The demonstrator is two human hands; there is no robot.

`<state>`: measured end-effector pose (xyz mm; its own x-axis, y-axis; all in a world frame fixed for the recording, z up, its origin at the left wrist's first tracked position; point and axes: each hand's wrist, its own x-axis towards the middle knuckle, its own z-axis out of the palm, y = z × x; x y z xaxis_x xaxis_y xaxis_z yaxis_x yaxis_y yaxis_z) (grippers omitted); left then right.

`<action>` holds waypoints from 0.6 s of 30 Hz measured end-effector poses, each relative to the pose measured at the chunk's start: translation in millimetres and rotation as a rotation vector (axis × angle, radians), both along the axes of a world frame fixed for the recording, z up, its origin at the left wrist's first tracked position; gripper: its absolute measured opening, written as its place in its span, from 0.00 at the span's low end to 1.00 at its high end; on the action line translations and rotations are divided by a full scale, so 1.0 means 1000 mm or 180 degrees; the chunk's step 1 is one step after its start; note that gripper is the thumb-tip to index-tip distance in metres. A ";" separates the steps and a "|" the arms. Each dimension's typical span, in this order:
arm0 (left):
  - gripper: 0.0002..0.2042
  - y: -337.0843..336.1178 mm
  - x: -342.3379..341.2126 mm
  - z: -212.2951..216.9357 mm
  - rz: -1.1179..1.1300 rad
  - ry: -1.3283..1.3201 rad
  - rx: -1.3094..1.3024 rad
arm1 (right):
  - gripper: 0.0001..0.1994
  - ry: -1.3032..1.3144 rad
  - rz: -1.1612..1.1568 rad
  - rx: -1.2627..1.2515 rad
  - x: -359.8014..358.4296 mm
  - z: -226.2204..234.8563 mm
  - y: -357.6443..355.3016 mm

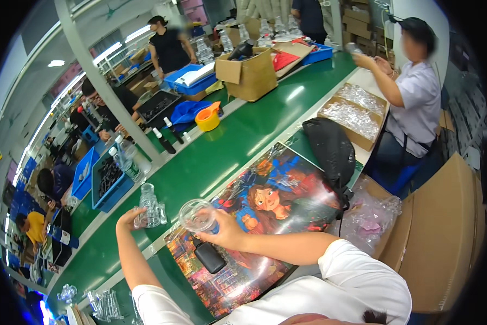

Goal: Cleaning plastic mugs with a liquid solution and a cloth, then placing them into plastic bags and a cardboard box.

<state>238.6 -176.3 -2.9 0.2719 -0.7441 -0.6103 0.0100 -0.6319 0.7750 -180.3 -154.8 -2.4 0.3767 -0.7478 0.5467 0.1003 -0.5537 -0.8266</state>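
Observation:
My left hand reaches out onto the green conveyor belt and grips a clear plastic bottle-like piece standing on it. My right hand holds a second clear round plastic piece above the edge of a colourful cartoon-printed mat. A small black device lies on the mat just below my right hand. Both forearms come in from the lower edge, with white sleeves.
A black bag rests on the mat's far corner. Cardboard boxes of clear plastic parts sit by a seated person in a white shirt. Blue bins, an orange tape dispenser and a cardboard box line the belt. Other workers sit at left.

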 end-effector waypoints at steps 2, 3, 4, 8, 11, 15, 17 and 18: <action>0.19 0.006 0.006 -0.009 0.0057 0.0084 -0.0195 | 0.23 0.0187 -0.0127 -0.0359 -0.002 0.003 0.004; 0.18 0.012 0.011 -0.012 0.0170 0.0158 -0.0375 | 0.23 0.0196 -0.0140 -0.0358 -0.002 0.003 0.006; 0.17 0.018 0.015 -0.017 0.0292 0.0230 -0.0551 | 0.24 0.0229 -0.0102 -0.0370 -0.001 0.003 0.008; 0.17 0.033 -0.016 -0.024 0.0883 0.0501 -0.1786 | 0.26 0.0300 -0.0031 -0.0295 -0.001 0.001 0.007; 0.18 0.056 -0.049 -0.012 0.1138 0.1489 -0.2343 | 0.27 0.0296 0.0101 -0.0081 0.002 0.001 0.011; 0.20 0.081 -0.115 0.021 0.0719 0.2433 -0.3312 | 0.28 0.0169 0.0548 0.0215 -0.001 0.003 0.012; 0.22 0.079 -0.151 0.040 0.0497 0.2273 -0.3559 | 0.28 0.0294 0.0672 0.0335 0.000 0.001 0.013; 0.24 0.078 -0.161 0.042 0.0833 0.1988 -0.3518 | 0.28 0.0355 0.0831 0.0491 -0.003 0.009 0.017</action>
<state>77.9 -98.2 39.2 0.3786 -0.9004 0.2141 0.5822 0.4116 0.7012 -183.6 -137.8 6.4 0.6180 -0.6888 0.3788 0.1265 -0.3885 -0.9127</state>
